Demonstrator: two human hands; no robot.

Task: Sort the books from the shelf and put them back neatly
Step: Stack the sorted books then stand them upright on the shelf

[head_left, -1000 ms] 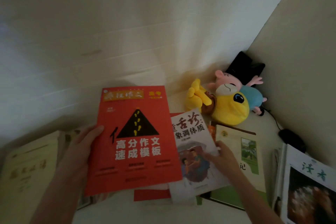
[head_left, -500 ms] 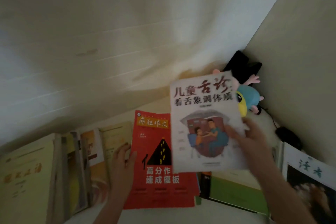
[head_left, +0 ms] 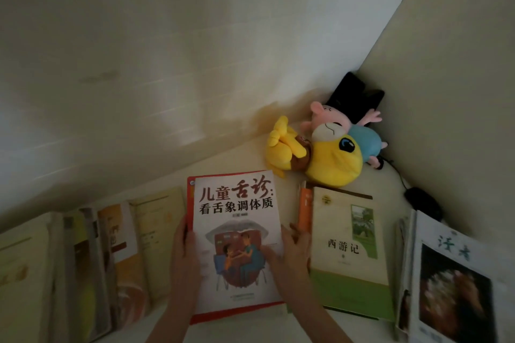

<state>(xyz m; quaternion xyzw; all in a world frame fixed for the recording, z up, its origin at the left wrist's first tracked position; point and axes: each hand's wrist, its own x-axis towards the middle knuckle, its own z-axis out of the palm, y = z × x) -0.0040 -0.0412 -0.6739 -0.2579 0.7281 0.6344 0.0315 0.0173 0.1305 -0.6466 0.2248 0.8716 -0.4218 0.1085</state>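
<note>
step in hand: squaring the white book (head_left: 237,231) on top of the red book (head_left: 223,316), mid-surface towards the near edge.
left hand (head_left: 185,253): fingers curled round the left edge of the white book, over the red rim beneath.
right hand (head_left: 292,253): thumb on the cover, fingers behind the right edge, pinching it.
alignment: the red book shows as a thin rim at the left, top and bottom; the pair is not yet flush.
recommended: judged best to press both edges inward together, tap the spines level, then slide the pair left beside the leaning row of books (head_left: 111,245).
risk: the cream-and-green book (head_left: 345,245) lies just beside the right hand and could get nudged.
far right corner: plush toys (head_left: 331,159), well apart.
change: half a second ago the white book was held aloft in the right hand alone and the red cover lay exposed under the left; now it is covered.
</note>
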